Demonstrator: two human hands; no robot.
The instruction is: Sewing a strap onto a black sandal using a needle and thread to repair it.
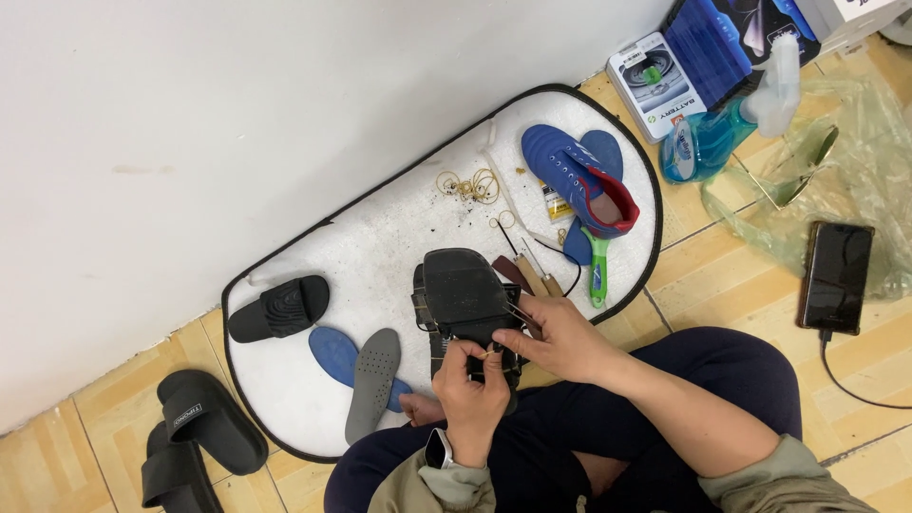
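Observation:
A black sandal (463, 290) lies sole-up over my lap, at the near edge of a white mat (380, 228). My left hand (470, 388) grips the sandal's near end, fingers pinched at its edge; a watch is on that wrist. My right hand (560, 337) rests against the sandal's right side and holds a thin metal tool whose tip touches the sole. Whether thread runs from the tool is too small to tell.
On the mat lie a blue shoe (579, 180), rubber bands (470, 185), a green-handled brush (597, 271), a black slide (280, 309), and blue and grey insoles (366, 366). Two black slides (195, 427) sit on the floor at left. A spray bottle (722, 123), boxes, a plastic bag and a phone (836, 275) are at right.

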